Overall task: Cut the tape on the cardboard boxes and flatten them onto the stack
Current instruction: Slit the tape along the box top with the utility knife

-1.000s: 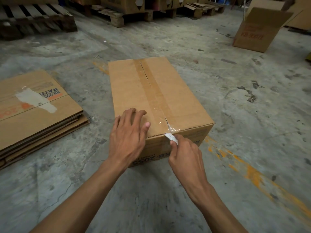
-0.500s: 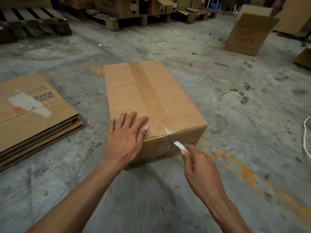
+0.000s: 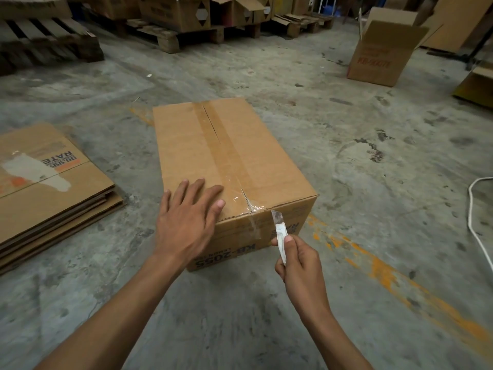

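Observation:
A closed cardboard box [image 3: 269, 166] stands on the concrete floor in front of me. Brown tape [image 3: 226, 145] runs along its top seam, and the tape is slit and torn at the near edge. My left hand [image 3: 186, 222] presses flat on the near left corner of the box top. My right hand [image 3: 301, 265] grips a small cutter [image 3: 278, 231], blade up, just in front of the box's near face and apart from the tape. A stack of flattened boxes [image 3: 48, 188] lies on the floor to the left.
An open cardboard box [image 3: 378, 57] stands at the back right, beside another box edge [image 3: 477, 84]. Wooden pallets [image 3: 45, 46] and more boxes [image 3: 176, 12] line the back. A white cord [image 3: 477, 225] curves on the floor at the right. An orange floor stripe [image 3: 386, 273] runs past the box.
My right hand drew the cutter off the near top edge of the box, down and toward me to the right. The left hand stayed pressed on the box top.

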`<state>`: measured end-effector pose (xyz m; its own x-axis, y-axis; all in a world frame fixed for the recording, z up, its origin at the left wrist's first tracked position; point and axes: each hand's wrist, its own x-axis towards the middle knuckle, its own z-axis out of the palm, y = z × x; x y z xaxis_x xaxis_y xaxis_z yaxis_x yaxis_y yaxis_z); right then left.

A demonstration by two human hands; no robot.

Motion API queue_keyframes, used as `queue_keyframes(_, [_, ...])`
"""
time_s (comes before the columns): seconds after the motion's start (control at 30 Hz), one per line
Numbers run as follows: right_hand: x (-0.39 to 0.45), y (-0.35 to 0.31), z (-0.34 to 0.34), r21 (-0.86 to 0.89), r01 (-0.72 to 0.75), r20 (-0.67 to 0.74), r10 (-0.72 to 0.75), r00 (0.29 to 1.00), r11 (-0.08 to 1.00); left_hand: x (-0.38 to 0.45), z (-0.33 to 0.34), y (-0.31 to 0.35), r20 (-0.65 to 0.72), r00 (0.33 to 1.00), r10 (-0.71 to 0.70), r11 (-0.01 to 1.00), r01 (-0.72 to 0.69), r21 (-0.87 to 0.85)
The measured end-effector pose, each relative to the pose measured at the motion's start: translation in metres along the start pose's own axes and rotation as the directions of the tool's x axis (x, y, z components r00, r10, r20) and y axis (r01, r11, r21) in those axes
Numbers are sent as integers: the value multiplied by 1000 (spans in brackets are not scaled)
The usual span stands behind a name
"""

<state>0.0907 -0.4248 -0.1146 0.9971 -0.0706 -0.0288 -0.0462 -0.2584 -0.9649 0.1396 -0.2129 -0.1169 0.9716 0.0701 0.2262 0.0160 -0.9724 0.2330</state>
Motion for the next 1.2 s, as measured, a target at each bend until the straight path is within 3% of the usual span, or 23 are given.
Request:
queue_keyframes(0.4, [5,0,0,-80,-10,-22,9,1000,997,0,-1,0,-9,1000,3,1000,-3,1])
queue_keyframes(0.73, [27,-26,19,50,-251,87,246,965,967,-1,0,1,-29,1000,1,999,-2,-37])
queue_keyframes(1.07, [32,-32,37,40,-256,129,249,960,966,-1,-1,0,-77,996,-53,982,38,-184])
queue_keyframes(1.2, [30,-35,27,146,-327,209,294,933,934,0,-1,0,-96,993,-74,978,53,-200])
